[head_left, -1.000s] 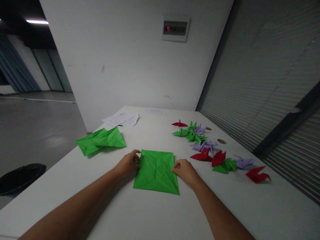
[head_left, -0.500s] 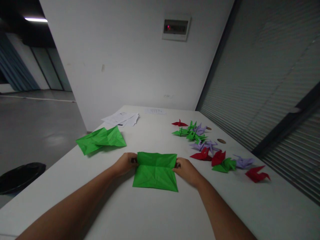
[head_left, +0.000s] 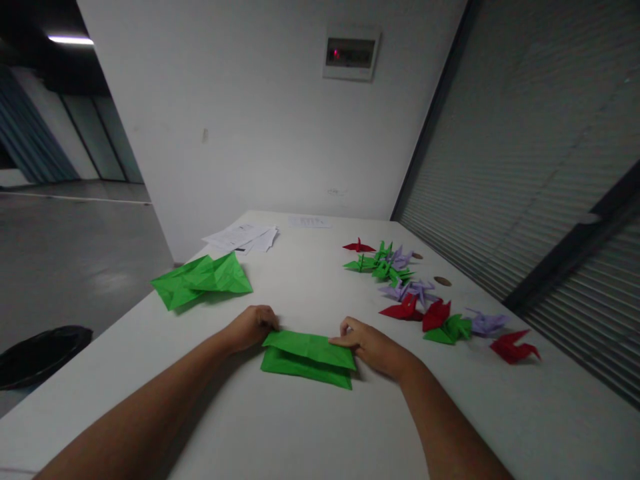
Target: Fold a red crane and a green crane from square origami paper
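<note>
Head view: folded green paper (head_left: 306,348) lies near-centre on the surface (head_left: 300,433), probably light, easily creased, best held at its fold's ends. Left hand (head_left: 253,327) curls at the left end, right hand (head_left: 369,345) lays its thumb near the right; I can't tell whether either pinches.

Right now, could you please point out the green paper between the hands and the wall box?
Green paper (head_left: 309,347), head view: its upper flap.
Wall box (head_left: 351,53), head view: its dark window.
</note>
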The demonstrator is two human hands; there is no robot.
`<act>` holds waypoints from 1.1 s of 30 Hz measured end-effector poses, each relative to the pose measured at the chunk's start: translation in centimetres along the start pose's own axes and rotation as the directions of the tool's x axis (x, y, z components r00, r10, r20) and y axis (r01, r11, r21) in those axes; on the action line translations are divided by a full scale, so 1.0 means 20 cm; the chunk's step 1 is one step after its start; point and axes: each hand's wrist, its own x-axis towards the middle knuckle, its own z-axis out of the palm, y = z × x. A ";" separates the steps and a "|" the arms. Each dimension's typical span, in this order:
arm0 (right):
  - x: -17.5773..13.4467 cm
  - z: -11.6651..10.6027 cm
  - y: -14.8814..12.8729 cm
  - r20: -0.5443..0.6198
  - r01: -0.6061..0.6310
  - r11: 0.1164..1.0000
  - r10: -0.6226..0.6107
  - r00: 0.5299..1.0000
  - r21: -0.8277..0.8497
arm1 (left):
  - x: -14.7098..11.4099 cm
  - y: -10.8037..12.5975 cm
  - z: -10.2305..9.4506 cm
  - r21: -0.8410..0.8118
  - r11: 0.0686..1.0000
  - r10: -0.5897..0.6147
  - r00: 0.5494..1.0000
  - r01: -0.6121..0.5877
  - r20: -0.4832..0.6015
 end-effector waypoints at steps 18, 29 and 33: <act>0.02 0.05 -0.01 -0.038 -0.225 0.974 0.224 0.974 -0.037 | -0.03 0.37 0.12 0.173 0.924 0.291 0.920 -0.342 0.264; 0.14 0.29 -0.12 -0.202 0.093 0.881 -0.208 0.957 -0.464 | -0.04 0.31 0.23 0.437 0.847 0.186 0.939 -0.302 0.289; 0.13 0.40 -0.20 -0.016 0.113 0.889 -0.134 0.991 -0.443 | -0.04 0.31 0.25 0.462 0.833 0.190 0.941 -0.305 0.279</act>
